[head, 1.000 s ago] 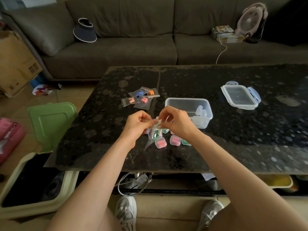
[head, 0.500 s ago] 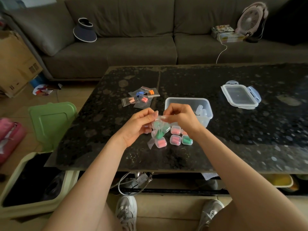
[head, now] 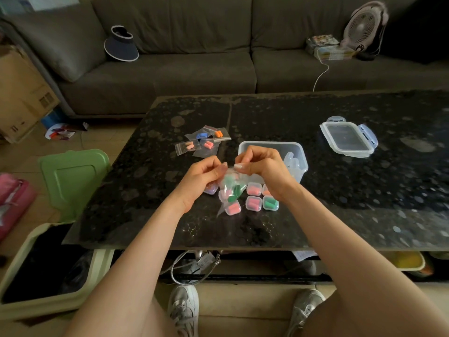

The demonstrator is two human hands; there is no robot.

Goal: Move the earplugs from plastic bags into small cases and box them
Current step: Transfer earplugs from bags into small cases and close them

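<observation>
Above filled small cases (head: 254, 203), both hands (head: 201, 177) (head: 264, 166) pinch a bag (head: 224, 183) holding green earplugs (head: 235, 191).

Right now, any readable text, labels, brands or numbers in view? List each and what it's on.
Nothing here can be read.
Cardboard box, left: dark printed marks, too blurred to read.
Colourful packages on the sofa: print too small to read.
Tag under the table: blurred, unreadable.
Plastic bag pinched by left hand and right hand: no print visible.
</observation>
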